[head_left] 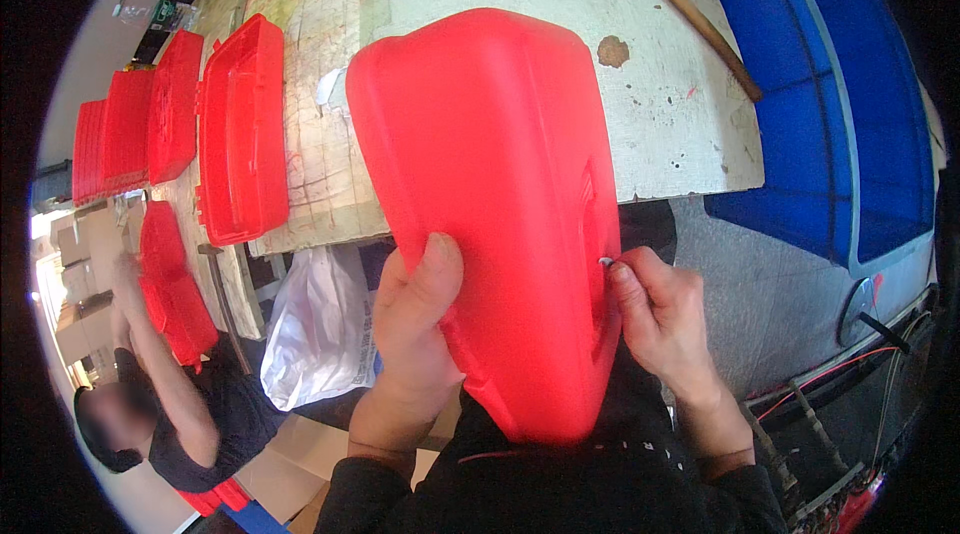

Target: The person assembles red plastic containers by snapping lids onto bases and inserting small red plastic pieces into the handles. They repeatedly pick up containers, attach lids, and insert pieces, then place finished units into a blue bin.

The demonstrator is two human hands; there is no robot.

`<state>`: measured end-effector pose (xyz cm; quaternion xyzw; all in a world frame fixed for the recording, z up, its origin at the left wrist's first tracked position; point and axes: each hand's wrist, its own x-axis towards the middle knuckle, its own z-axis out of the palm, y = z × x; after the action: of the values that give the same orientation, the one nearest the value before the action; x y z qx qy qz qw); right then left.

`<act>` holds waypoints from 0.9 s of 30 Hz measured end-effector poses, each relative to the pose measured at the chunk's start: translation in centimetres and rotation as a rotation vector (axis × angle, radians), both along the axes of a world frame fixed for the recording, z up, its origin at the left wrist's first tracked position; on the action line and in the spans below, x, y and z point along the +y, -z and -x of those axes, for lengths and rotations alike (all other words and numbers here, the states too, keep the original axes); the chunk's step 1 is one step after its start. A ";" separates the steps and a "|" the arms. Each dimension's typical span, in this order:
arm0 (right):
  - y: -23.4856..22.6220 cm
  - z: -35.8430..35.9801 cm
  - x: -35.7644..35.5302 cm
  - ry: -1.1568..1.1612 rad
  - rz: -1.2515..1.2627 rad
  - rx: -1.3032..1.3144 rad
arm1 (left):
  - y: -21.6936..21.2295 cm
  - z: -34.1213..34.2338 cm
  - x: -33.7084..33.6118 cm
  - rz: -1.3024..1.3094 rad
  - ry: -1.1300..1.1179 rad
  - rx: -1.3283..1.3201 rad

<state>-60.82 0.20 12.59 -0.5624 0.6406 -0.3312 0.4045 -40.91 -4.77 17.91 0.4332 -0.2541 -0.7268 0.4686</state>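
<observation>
Red plastic shell (490, 194) gripped by left hand (415, 319) along its edge; right hand (660, 309) pinches its right rim.

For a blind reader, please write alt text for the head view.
Two bare hands hold a large red plastic shell over a worn white table: the left hand grips its lower edge, the right hand pinches its side. A hammer and more red shells lie on the table.

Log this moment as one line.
left hand: grips large red moulded plastic shell | right hand: pinches small pale bit at shell edge | wooden-handled hammer: on bench
</observation>
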 end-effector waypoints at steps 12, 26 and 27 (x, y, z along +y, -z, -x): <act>-0.2 0.4 0.3 0.005 0.059 0.008 | 0.5 -0.4 0.2 0.010 -0.027 0.044; 0.0 -0.5 -1.1 0.021 0.126 0.097 | 0.6 -0.6 0.4 0.027 0.015 0.124; -0.1 -0.6 -0.9 0.028 0.112 0.087 | 0.7 -0.6 0.4 0.016 0.007 0.081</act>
<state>-60.22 -0.71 12.67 -0.5890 0.6459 -0.3475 0.3394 -40.32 -4.39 17.24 0.3986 -0.2424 -0.7434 0.4793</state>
